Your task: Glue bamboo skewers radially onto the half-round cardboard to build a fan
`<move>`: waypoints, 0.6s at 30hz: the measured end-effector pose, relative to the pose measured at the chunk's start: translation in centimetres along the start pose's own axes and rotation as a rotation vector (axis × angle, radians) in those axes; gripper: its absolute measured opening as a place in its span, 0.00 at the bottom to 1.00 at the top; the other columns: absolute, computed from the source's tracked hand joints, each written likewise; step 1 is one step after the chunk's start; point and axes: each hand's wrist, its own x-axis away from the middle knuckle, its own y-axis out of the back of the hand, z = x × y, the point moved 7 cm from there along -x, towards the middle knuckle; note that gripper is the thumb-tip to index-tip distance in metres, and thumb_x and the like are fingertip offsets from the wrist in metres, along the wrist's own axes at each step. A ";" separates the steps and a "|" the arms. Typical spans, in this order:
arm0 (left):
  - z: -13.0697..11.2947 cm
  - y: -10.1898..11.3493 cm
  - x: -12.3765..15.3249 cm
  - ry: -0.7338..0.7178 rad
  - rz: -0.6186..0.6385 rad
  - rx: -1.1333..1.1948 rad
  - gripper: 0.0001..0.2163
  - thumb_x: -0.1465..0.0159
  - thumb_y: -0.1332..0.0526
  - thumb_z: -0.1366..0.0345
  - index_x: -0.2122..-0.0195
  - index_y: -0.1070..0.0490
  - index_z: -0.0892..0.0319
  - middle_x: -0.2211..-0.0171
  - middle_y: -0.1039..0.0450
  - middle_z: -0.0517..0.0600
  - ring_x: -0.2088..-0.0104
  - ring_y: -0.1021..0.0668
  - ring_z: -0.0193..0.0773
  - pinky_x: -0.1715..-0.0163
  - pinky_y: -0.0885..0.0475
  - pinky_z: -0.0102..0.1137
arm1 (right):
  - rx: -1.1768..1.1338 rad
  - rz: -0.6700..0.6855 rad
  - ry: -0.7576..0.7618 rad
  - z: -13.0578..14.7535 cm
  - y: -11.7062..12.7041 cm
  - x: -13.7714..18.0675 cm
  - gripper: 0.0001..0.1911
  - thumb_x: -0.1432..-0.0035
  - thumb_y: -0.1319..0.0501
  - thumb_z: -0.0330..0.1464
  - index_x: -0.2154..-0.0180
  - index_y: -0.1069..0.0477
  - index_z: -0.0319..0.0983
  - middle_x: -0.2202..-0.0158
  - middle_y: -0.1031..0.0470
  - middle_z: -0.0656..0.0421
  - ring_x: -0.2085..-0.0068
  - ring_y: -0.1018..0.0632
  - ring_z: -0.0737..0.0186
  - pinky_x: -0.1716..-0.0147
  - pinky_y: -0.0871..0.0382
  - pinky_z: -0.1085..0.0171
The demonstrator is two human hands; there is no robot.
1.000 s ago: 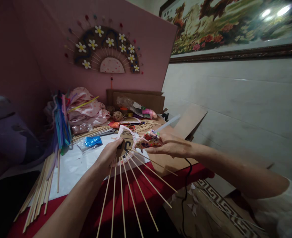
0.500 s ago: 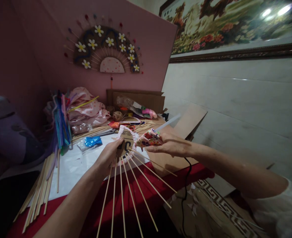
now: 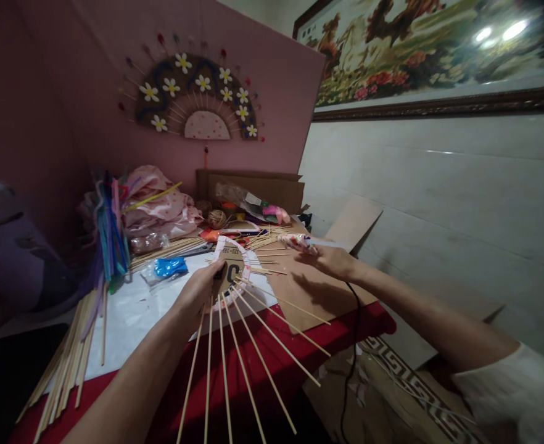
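Observation:
My left hand [image 3: 198,288] is closed on a half-round cardboard piece [image 3: 229,258] edged with pink-and-white fabric, the thumb lying on its printed face. Several thin wooden sticks [image 3: 252,354] fan out from its curved edge toward me, past the front of the table. To the right, my right hand [image 3: 332,262] grips a floral-patterned glue gun [image 3: 298,243], held above the brown cardboard sheet [image 3: 300,302] and apart from the fan piece. A black cord [image 3: 356,333] hangs down below this hand. The fingers under the gun are partly hidden.
Loose sticks [image 3: 66,364] lie at the table's left edge. A blue packet [image 3: 170,266] rests on white paper [image 3: 128,308]. Behind are pipe cleaners [image 3: 110,228], pink fabric [image 3: 161,206] and a twine ball [image 3: 217,218]. A finished flowered fan [image 3: 186,92] hangs on the pink board.
My right hand has moved the glue gun away from the fan piece, to the right and back, and turned it. My left hand keeps the piece in nearly the same place.

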 end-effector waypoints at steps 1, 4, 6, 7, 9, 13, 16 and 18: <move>-0.1 0.0 0.1 0.000 -0.014 0.014 0.13 0.45 0.40 0.60 0.63 0.26 0.64 0.70 0.23 0.55 0.74 0.23 0.38 0.74 0.28 0.30 | 0.055 -0.003 -0.007 -0.8 0.0 -0.1 0.15 0.45 0.45 0.43 0.61 0.32 0.40 0.69 0.29 0.56 0.66 0.30 0.58 0.69 0.38 0.63; -0.6 0.0 0.2 -0.005 -0.038 0.060 0.12 0.44 0.41 0.62 0.63 0.27 0.65 0.73 0.23 0.54 0.76 0.23 0.38 0.76 0.27 0.30 | 0.206 0.031 -0.063 -3.4 -0.7 -0.2 0.18 0.41 0.50 0.39 0.54 0.35 0.36 0.63 0.27 0.50 0.65 0.28 0.56 0.67 0.38 0.62; -1.0 0.2 0.3 -0.001 -0.066 0.100 0.11 0.42 0.43 0.64 0.63 0.28 0.66 0.75 0.24 0.54 0.78 0.23 0.39 0.77 0.27 0.31 | 0.265 0.064 -0.029 -4.5 -1.6 -0.3 0.19 0.39 0.54 0.38 0.51 0.37 0.34 0.59 0.28 0.46 0.61 0.28 0.55 0.63 0.39 0.61; -1.2 0.3 0.4 -0.003 -0.087 0.121 0.10 0.41 0.44 0.66 0.63 0.28 0.66 0.76 0.24 0.54 0.78 0.23 0.38 0.78 0.27 0.30 | 0.294 0.079 -0.010 -5.0 -2.1 -0.4 0.20 0.38 0.55 0.38 0.50 0.38 0.33 0.56 0.29 0.45 0.59 0.28 0.53 0.61 0.39 0.61; -1.7 0.6 0.5 -0.027 -0.113 0.147 0.10 0.40 0.46 0.67 0.64 0.29 0.67 0.77 0.25 0.54 0.80 0.24 0.38 0.81 0.27 0.30 | 0.362 0.097 -0.005 -6.1 -3.1 -0.6 0.22 0.39 0.53 0.38 0.48 0.40 0.32 0.51 0.32 0.43 0.53 0.30 0.51 0.57 0.40 0.60; -2.4 0.9 0.6 -0.085 -0.101 0.137 0.09 0.40 0.45 0.66 0.65 0.30 0.67 0.79 0.26 0.53 0.81 0.24 0.39 0.86 0.30 0.28 | 0.461 0.130 -0.045 -7.7 -4.5 -1.2 0.26 0.38 0.56 0.37 0.42 0.47 0.30 0.45 0.38 0.42 0.46 0.34 0.49 0.52 0.43 0.59; -2.4 0.9 0.6 -0.090 -0.100 0.162 0.08 0.40 0.45 0.67 0.65 0.30 0.66 0.79 0.27 0.52 0.82 0.24 0.38 0.85 0.28 0.29 | 0.471 0.151 -0.039 -7.6 -4.4 -1.4 0.26 0.40 0.54 0.38 0.44 0.44 0.31 0.46 0.36 0.44 0.48 0.33 0.50 0.54 0.42 0.60; -2.3 0.9 0.6 -0.091 -0.101 0.169 0.08 0.40 0.45 0.68 0.65 0.30 0.67 0.79 0.26 0.52 0.82 0.24 0.38 0.85 0.28 0.29 | 0.487 0.142 -0.037 -6.9 -3.8 -1.5 0.23 0.42 0.50 0.39 0.48 0.38 0.33 0.50 0.32 0.45 0.53 0.29 0.51 0.58 0.39 0.61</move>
